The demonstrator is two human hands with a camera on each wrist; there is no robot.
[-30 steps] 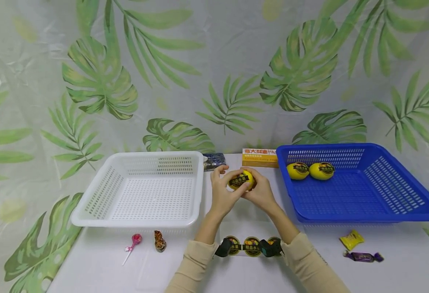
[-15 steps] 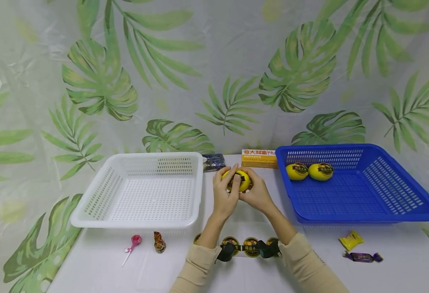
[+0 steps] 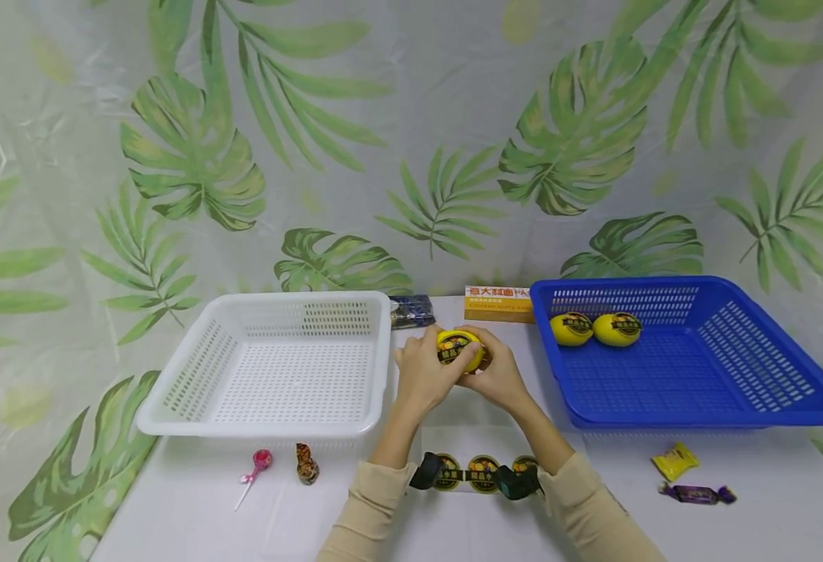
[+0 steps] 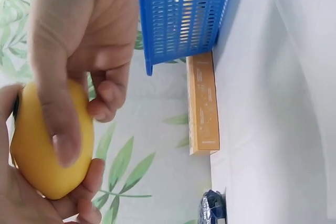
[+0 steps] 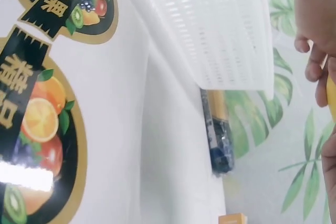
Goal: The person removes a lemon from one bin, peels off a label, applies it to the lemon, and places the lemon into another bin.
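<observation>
In the head view, a yellow lemon with a black and gold fruit sticker facing up is held above the table between both hands. My left hand grips its left side, the thumb lying along the near edge of the sticker. My right hand has its fingers curled round the right side. In the left wrist view, the bare skin of the lemon shows, with the right thumb pressed across it and the left hand's fingers underneath. Only a sliver of it enters the right wrist view.
Left stands a white basket; right, a blue basket bearing two stickered lemons. Behind are a pasta box and dark packet. In front lie a sticker sheet, lollipop and several wrapped candies.
The left fingers lay over the sticker half a second ago; now they have drawn back to the side, uncovering it. The lemon has turned slightly between the hands.
</observation>
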